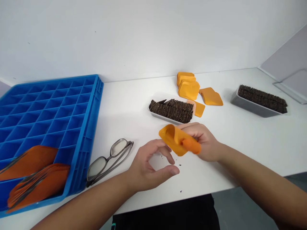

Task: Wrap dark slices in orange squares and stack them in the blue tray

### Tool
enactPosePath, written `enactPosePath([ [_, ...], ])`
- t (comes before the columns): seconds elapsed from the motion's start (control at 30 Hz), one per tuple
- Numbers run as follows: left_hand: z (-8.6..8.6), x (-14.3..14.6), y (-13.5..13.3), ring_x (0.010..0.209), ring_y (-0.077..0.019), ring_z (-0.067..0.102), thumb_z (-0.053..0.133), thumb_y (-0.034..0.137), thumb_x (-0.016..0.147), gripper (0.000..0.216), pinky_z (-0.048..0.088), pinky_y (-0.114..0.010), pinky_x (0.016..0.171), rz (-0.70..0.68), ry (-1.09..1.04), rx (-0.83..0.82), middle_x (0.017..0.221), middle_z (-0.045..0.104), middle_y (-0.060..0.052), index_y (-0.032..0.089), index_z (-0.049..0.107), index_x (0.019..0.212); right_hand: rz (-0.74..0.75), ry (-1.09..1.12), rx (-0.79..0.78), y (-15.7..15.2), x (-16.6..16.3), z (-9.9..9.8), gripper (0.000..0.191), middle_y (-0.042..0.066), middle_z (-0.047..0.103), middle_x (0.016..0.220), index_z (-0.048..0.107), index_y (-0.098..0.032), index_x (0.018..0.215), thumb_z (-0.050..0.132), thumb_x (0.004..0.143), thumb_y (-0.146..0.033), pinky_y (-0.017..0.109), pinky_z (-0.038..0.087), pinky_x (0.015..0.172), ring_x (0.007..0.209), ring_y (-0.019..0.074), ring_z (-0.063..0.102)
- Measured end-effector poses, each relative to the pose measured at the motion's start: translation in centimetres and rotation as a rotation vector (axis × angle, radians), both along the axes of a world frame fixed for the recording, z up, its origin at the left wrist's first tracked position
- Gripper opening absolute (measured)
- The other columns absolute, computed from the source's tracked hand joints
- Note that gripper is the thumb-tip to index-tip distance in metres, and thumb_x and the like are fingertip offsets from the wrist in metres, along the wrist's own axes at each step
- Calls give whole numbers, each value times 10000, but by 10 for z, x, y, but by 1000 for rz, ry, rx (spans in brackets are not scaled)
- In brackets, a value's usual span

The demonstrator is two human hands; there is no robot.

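My right hand point(203, 140) pinches a small orange paper packet point(172, 137), its mouth bulging and turned towards the left. An orange cover point(192, 145), which looks like a finger cot, is on the thumb of that hand. Just left of the packet, my left hand point(153, 166) is empty, thumb and fingers curved apart. Beyond both hands lies a white tray point(165, 118) filled with a row of thin dark brown pieces point(172, 110). Behind it are a pile of orange packets point(189, 88) and a smaller fanned stack point(211, 96).
A blue divided crate point(88, 127) stands at left, with orange packets point(40, 185) in its near compartments. Folded eyeglasses point(111, 156) lie beside it. A second container point(249, 103) of dark pieces is at right. Dark crumbs dot the white table point(134, 105), backed by a white wall.
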State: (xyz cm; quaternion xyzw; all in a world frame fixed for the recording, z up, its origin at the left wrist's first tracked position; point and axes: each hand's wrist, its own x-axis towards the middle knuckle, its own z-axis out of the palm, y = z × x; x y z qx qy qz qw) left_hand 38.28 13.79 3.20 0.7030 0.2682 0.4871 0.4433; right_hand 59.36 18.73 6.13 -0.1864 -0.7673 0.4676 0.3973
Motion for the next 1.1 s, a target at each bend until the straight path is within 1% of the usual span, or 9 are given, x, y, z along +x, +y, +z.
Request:
enactPosePath([
  [0.07,3,0,0,699,-122,690,782,304,902,144,571,-250,724,55,1,-32,748,744,-15,182,705,908,12,-52,2,-3,-3,-3,382,-6,578,702,628,-180,722,670,1000,-439,208,410,506,580,67,506],
  [0.13,6,1,1,685,-111,686,726,254,933,200,563,-238,694,138,35,-64,740,749,-17,174,696,752,13,-120,26,-4,-3,-4,370,4,592,731,651,-176,727,679,994,-430,224,410,529,604,72,517],
  [0.27,5,1,0,683,-126,703,730,304,934,279,575,-260,693,296,106,-169,713,756,-14,185,729,681,-90,-188,71,0,1,-3,469,18,567,776,658,-187,823,522,1054,-572,283,410,595,672,109,499],
  [0.4,4,2,-2,687,-119,701,734,336,923,289,559,-254,686,372,151,-210,722,754,-7,189,721,674,-260,-147,176,0,3,2,614,50,552,910,656,-209,984,487,963,-800,349,422,668,804,167,493],
  [0.5,5,3,-3,686,-112,682,729,325,921,303,544,-253,693,350,157,-184,701,736,-1,185,691,656,-398,-138,303,-4,3,5,190,33,552,953,686,-246,1038,721,964,-418,340,433,670,811,149,509],
  [0.57,5,4,-4,690,-114,668,715,325,929,329,537,-264,700,355,142,-161,698,719,-4,182,659,638,-479,-126,332,-5,3,5,139,27,552,991,706,-274,1038,745,923,-208,345,452,703,834,144,521],
  [0.77,-1,11,-6,639,-113,551,774,348,875,331,492,-278,654,415,162,-138,604,575,18,184,613,637,-502,-60,200,-4,3,1,91,28,574,992,711,-286,932,750,915,-206,357,450,700,842,157,520],
  [0.97,-2,9,-7,814,-134,634,718,300,946,156,531,-288,763,409,79,-112,860,678,-28,201,706,826,-578,12,-6,-4,1,3,262,25,545,889,636,-236,787,816,882,-401,340,443,633,745,146,484],
  [1.1,-3,2,-5,860,-130,584,617,279,1026,107,500,-290,813,541,-84,-48,901,608,-12,218,623,938,-354,-172,-93,-5,1,3,248,18,604,853,696,-240,787,828,877,-431,339,499,642,740,150,558],
])
